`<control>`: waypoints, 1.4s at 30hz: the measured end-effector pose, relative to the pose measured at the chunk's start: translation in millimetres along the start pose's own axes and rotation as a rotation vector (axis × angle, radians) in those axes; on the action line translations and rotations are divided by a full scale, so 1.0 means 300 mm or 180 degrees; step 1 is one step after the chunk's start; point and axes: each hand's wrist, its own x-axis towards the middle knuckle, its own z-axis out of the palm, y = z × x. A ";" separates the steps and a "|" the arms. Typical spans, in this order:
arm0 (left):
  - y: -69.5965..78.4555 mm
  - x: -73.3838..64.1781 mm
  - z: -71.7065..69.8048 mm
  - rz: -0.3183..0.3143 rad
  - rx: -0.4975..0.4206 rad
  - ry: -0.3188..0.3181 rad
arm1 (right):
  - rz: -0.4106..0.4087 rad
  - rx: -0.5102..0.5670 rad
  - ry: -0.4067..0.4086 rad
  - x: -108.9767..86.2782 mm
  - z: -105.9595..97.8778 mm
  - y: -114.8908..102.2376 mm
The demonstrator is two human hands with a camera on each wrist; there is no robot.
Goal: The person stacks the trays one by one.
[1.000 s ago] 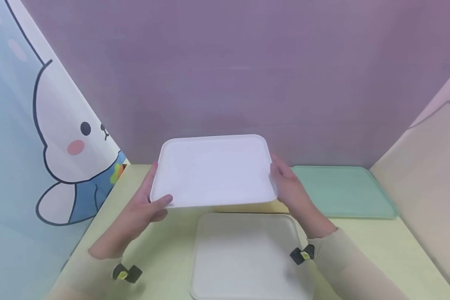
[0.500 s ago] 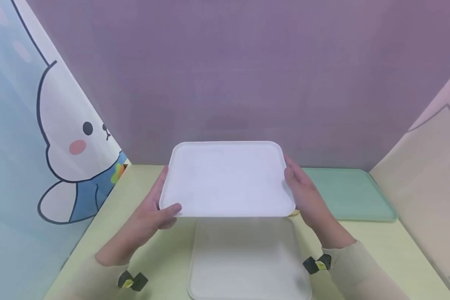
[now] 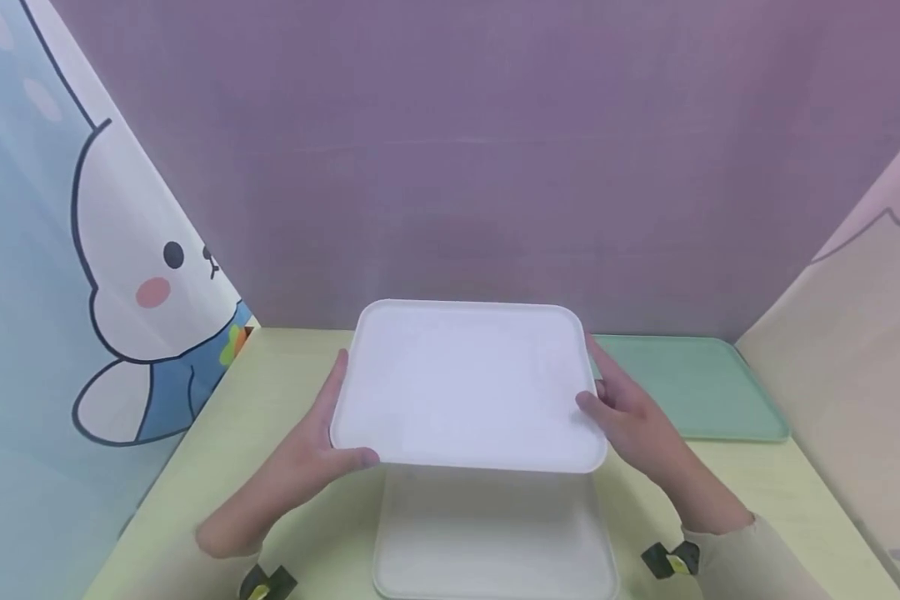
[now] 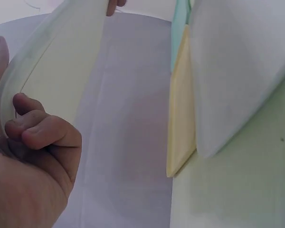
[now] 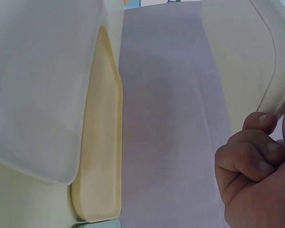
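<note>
A white rectangular tray [image 3: 468,383] with rounded corners is held up above the table, its far edge raised. My left hand [image 3: 311,454] grips its left side, thumb over the near left corner; in the left wrist view the fingers [image 4: 52,130] curl beneath its rim. On the other side my right hand [image 3: 633,417] holds the right edge, thumb on top, and the right wrist view has its fingers [image 5: 247,154] bent under the tray. Below lies a second, greyish-white tray [image 3: 495,542], partly covered by the held one.
A green tray [image 3: 690,387] lies at the back right of the pale table [image 3: 285,358]. A yellow tray [image 4: 181,109] lies beyond the lower white tray, hidden in the head view. A purple backdrop [image 3: 450,167] stands behind, with printed cloths at both sides.
The held tray has come right and lower, nearer me, with both hands on it. It now hides the yellow tray in the head view. The right thumb has moved onto its top.
</note>
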 end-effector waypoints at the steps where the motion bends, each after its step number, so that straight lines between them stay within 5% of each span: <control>1: -0.004 -0.005 0.005 -0.0005 0.0040 0.0010 | -0.0029 0.0033 -0.0040 -0.007 0.000 0.006; 9: -0.030 -0.049 0.066 -0.0183 0.0384 0.0032 | -0.0205 0.0067 -0.0320 -0.063 -0.003 0.049; 17: -0.080 -0.104 0.157 -0.0481 0.0385 -0.0074 | -0.0153 -0.0353 -0.0266 -0.143 0.022 0.126; 23: -0.112 -0.141 0.204 -0.0869 0.0828 -0.0140 | -0.0123 -0.0761 -0.0223 -0.215 0.058 0.204; 34: -0.158 -0.173 0.238 -0.1405 0.1311 -0.0537 | 0.0012 -0.1381 -0.0107 -0.282 0.118 0.286; 42: -0.174 -0.203 0.290 -0.1877 0.1479 -0.0782 | 0.0197 -0.1340 -0.0510 -0.302 0.122 0.321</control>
